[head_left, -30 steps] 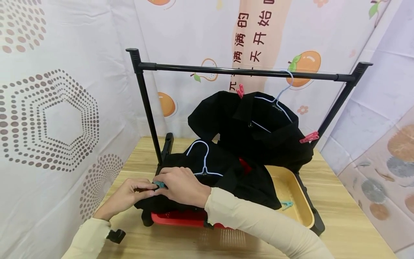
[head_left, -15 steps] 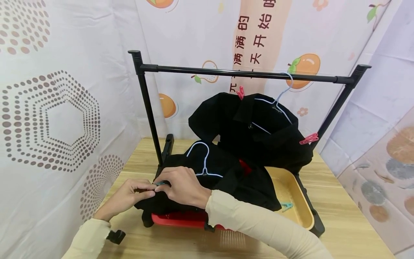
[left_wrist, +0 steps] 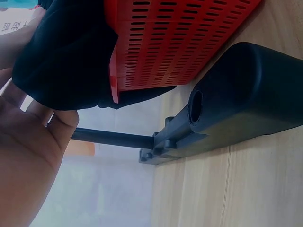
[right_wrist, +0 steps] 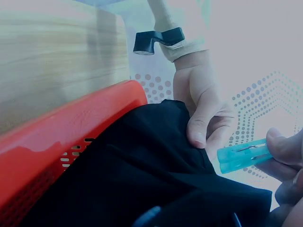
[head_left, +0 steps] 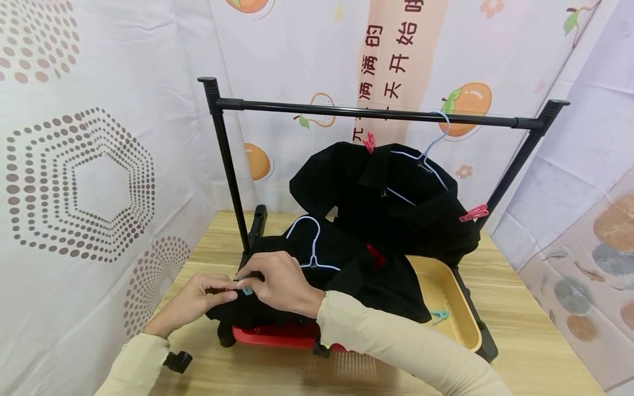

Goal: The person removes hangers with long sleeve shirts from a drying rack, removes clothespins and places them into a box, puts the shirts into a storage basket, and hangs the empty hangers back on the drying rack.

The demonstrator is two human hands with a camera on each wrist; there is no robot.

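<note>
A black collared garment (head_left: pixel 386 291) lies over a red basket (head_left: pixel 277 338), a light blue hanger (head_left: pixel 314 258) inside its neck. At its left end my left hand (head_left: pixel 203 297) pinches the edge of the cloth between thumb and fingers; in the right wrist view that thumb (right_wrist: pixel 198 130) lies on the fabric. Just beside it, my right hand (head_left: pixel 284 283) holds a teal clothespin (right_wrist: pixel 244 155) between thumb and fingers. The clothespin's end stands close above the cloth, apart from it in the right wrist view. Part of it is hidden by my fingers in the head view.
A black rack (head_left: pixel 322 110) spans the table. From its bar hangs a second black garment (head_left: pixel 317 176) with a pink clothespin (head_left: pixel 369 142) and another pink clothespin (head_left: pixel 474 213). A yellow tray (head_left: pixel 473 324) at right holds a teal clothespin (head_left: pixel 439 315).
The teal clothespin in my right hand has turned and shifted slightly down and right, and the right fingers have changed their hold. My left hand stays at the cloth edge.
</note>
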